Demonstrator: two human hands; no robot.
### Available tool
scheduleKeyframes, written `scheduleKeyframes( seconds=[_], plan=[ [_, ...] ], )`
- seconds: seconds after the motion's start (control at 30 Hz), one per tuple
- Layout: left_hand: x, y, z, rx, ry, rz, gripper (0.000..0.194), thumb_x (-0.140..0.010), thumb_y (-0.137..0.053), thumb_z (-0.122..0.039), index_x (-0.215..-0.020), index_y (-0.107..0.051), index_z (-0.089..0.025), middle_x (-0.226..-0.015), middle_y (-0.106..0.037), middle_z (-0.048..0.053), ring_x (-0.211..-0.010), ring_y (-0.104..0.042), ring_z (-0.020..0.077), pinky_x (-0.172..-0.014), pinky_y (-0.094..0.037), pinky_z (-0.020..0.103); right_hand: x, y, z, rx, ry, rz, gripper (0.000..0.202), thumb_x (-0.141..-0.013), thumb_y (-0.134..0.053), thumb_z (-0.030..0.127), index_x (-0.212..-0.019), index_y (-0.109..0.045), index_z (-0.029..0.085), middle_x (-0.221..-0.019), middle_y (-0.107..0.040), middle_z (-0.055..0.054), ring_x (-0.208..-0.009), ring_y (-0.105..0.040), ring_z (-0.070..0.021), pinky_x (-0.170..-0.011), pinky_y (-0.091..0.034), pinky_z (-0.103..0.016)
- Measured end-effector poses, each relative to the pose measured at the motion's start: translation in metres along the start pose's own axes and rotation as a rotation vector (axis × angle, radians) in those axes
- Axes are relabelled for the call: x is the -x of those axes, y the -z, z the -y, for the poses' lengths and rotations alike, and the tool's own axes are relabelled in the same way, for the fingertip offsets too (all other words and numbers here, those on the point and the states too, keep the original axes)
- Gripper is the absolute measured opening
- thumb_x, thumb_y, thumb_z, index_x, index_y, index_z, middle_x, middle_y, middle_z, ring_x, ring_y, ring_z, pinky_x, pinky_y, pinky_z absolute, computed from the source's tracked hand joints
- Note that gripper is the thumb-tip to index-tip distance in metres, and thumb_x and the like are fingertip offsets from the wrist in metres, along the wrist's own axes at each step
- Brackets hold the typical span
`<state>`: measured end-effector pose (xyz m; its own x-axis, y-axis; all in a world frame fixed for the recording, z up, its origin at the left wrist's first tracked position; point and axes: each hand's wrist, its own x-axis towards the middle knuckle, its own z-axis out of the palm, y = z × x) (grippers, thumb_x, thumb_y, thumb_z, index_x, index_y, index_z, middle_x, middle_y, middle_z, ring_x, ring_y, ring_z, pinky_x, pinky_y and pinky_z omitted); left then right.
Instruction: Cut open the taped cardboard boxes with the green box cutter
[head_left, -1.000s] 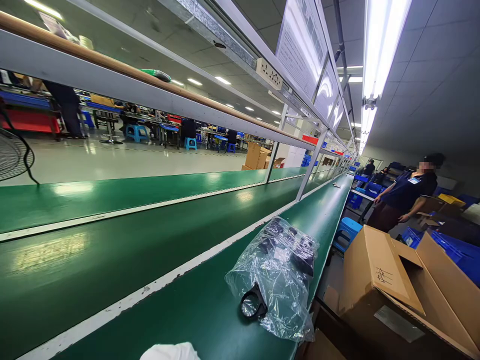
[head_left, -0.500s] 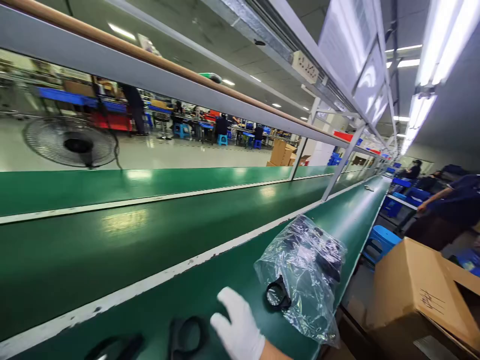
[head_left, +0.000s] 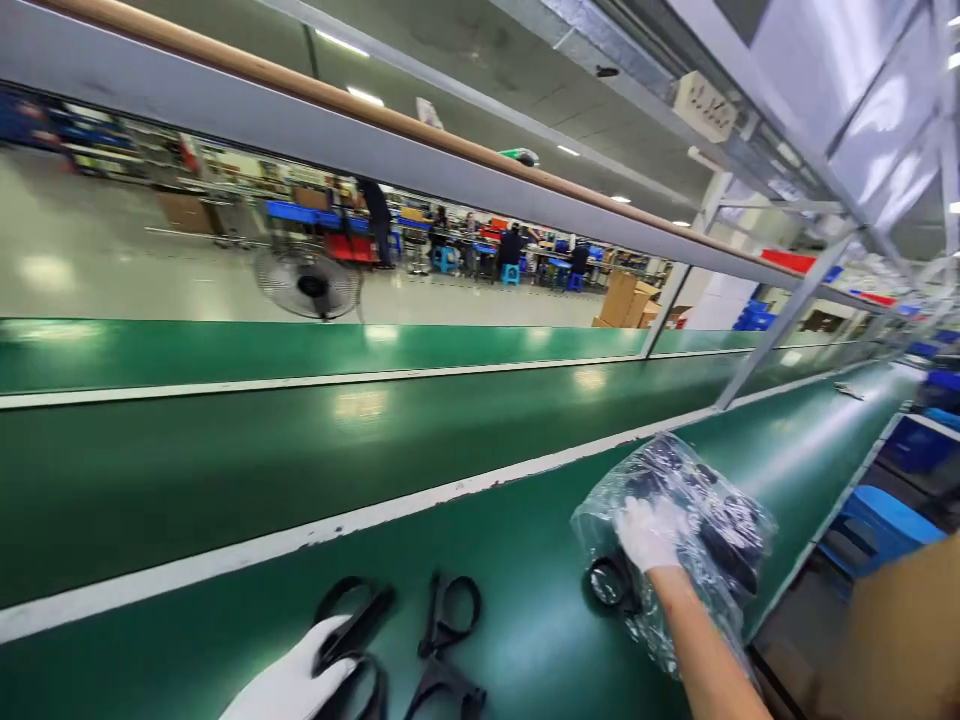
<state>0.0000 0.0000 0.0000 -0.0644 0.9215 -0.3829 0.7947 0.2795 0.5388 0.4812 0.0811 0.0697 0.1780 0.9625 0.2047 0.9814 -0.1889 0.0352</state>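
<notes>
My right hand [head_left: 652, 535], in a white glove, reaches onto a clear plastic bag [head_left: 720, 580] of black parts; its fingertips are hidden in the film. A black ring part [head_left: 611, 582] lies at the bag's left edge. At the lower left, my gloved left hand [head_left: 300, 675] is closed around a black ring part [head_left: 364, 625], with another black ring [head_left: 364, 690] against its fingers. Just right of it, a black ring part [head_left: 457, 607] and a black bracket [head_left: 446, 688] rest on the green belt [head_left: 525, 620].
A white rail [head_left: 420, 500] runs behind the near belt, with a slanted metal post [head_left: 784, 320] rising from it. At the right are a blue stool [head_left: 889, 525] and a cardboard box [head_left: 904, 630]. A fan [head_left: 307, 285] stands beyond the belts.
The view has turned left. My right hand has moved from the open belt onto the plastic bag. My left hand has come into view, holding a black part.
</notes>
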Motion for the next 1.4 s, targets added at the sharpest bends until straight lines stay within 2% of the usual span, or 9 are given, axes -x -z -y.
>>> scheduleKeyframes(
  seconds=[0.13, 0.3, 0.5, 0.7, 0.87, 1.0, 1.13, 1.27, 1.4],
  plan=[
    [0.028, 0.022, -0.032, 0.059, -0.002, 0.054, 0.052, -0.082, -0.041, -0.034, -0.132, -0.046, -0.019, -0.118, -0.067, 0.008, -0.100, -0.065, 0.0232, -0.090, -0.046, 0.032, 0.039, -0.002, 0.023, -0.077, 0.083, -0.009, 0.045, -0.092, -0.033, 0.028, -0.124, -0.057, 0.007, -0.130, -0.056, -0.018, -0.122, -0.050, -0.0285, -0.100, -0.039, -0.040],
    [0.042, 0.032, -0.039, 0.029, 0.028, 0.006, 0.054, -0.076, -0.044, -0.024, -0.130, -0.050, -0.019, -0.106, -0.070, 0.010, -0.085, -0.067, 0.0240, -0.074, -0.047, 0.031, 0.071, -0.028, 0.026, -0.130, 0.252, 0.125, 0.049, -0.084, -0.047, 0.054, -0.115, -0.064, 0.019, -0.125, -0.061, -0.010, -0.112, -0.057, -0.0286, -0.090, -0.051, -0.042],
    [0.055, 0.037, -0.024, -0.002, 0.062, -0.015, 0.057, -0.074, -0.045, -0.022, -0.130, -0.051, -0.019, -0.106, -0.070, 0.012, -0.083, -0.066, 0.0247, -0.071, -0.046, 0.032, 0.068, -0.054, 0.023, 0.009, 0.389, -0.026, 0.027, -0.079, -0.054, 0.022, -0.094, -0.076, 0.017, -0.114, -0.067, -0.013, -0.108, -0.060, -0.0319, -0.091, -0.052, -0.045],
    [0.069, 0.052, -0.024, 0.016, 0.099, -0.092, 0.076, -0.082, -0.046, -0.044, -0.149, -0.025, -0.016, -0.090, -0.068, 0.008, -0.079, -0.063, 0.0256, -0.070, -0.045, 0.034, 0.108, -0.019, 0.115, -0.292, 0.700, -0.289, 0.026, -0.086, -0.056, 0.033, -0.101, -0.071, 0.018, -0.113, -0.067, -0.011, -0.105, -0.061, -0.0275, -0.090, -0.054, -0.042],
    [0.085, 0.065, -0.039, 0.005, 0.087, -0.305, 0.071, -0.087, -0.034, -0.060, -0.145, -0.035, -0.018, -0.105, -0.063, 0.009, -0.099, -0.059, 0.0270, -0.088, -0.045, 0.039, 0.129, 0.003, 0.155, -0.470, 0.784, -0.528, 0.028, -0.093, -0.052, 0.041, -0.109, -0.065, 0.021, -0.115, -0.066, -0.008, -0.105, -0.062, -0.0259, -0.090, -0.053, -0.043],
    [0.088, 0.057, -0.057, -0.104, -0.084, -0.300, 0.060, -0.089, -0.035, -0.052, -0.137, -0.049, -0.019, -0.126, -0.058, 0.010, -0.119, -0.051, 0.0263, -0.106, -0.038, 0.040, 0.114, 0.004, 0.116, -0.400, 0.711, -0.345, 0.028, -0.098, -0.041, 0.030, -0.095, -0.068, 0.023, -0.105, -0.069, -0.006, -0.097, -0.064, -0.0225, -0.088, -0.053, -0.041],
    [0.084, 0.035, -0.102, -0.209, -0.298, -0.120, 0.056, -0.087, -0.041, -0.056, -0.135, -0.053, -0.028, -0.144, -0.048, 0.004, -0.137, -0.036, 0.0283, -0.118, -0.027, 0.044, 0.100, -0.001, 0.040, -0.151, 0.365, -0.187, 0.029, -0.092, -0.043, 0.020, -0.090, -0.071, 0.015, -0.101, -0.069, -0.014, -0.095, -0.065, -0.0298, -0.087, -0.053, -0.050],
    [0.088, -0.001, -0.182, -0.258, -0.827, 0.121, 0.050, -0.088, -0.044, -0.054, -0.133, -0.054, -0.034, -0.142, -0.051, 0.003, -0.135, -0.040, 0.0313, -0.116, -0.033, 0.047, 0.120, 0.018, -0.027, -0.229, 0.269, -0.270, 0.033, -0.093, -0.047, 0.028, -0.112, -0.067, 0.011, -0.119, -0.064, -0.016, -0.108, -0.062, -0.0292, -0.092, -0.054, -0.046],
    [0.077, -0.061, -0.267, -0.421, -1.131, 0.247, 0.053, -0.091, -0.042, -0.036, -0.139, -0.047, -0.016, -0.145, -0.044, 0.017, -0.136, -0.037, 0.0364, -0.115, -0.030, 0.053, 0.151, 0.051, -0.078, -0.539, 0.229, -0.569, 0.032, -0.094, -0.051, 0.031, -0.123, -0.061, 0.020, -0.129, -0.059, -0.009, -0.115, -0.058, -0.0213, -0.101, -0.049, -0.038]
  ],
)
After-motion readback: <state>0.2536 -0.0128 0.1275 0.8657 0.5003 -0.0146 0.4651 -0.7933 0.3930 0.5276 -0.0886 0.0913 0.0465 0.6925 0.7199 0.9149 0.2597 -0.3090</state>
